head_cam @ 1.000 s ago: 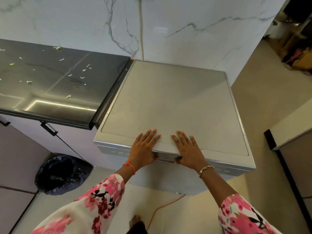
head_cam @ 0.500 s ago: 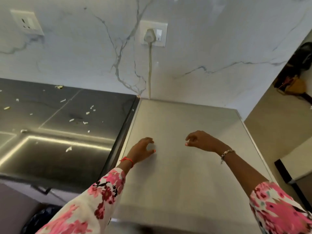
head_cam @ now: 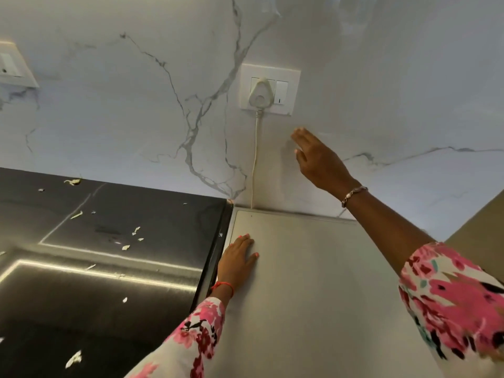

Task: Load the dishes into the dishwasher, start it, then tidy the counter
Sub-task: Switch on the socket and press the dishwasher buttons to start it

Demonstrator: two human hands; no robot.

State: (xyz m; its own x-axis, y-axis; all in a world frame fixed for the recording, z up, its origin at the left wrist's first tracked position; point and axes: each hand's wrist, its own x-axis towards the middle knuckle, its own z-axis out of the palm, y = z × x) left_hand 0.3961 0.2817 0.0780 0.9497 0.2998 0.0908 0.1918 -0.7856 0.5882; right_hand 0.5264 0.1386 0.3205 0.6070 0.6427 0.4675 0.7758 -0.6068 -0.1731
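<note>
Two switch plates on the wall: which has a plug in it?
The middle plate, just above the right hand: a white plug and cord hang from it. The far-left plate shows none.

The dark, glossy worktop (head_cam: 163, 241) meets the marble wall (head_cam: 109, 118) at its rear edge. Pale scraps (head_cam: 135, 230) lie scattered on it, mostly toward the rear and middle. The grey dishwasher top (head_cam: 313, 282) adjoins it on the right. The left hand (head_cam: 237, 261) rests flat near that top's left rear corner.
</note>
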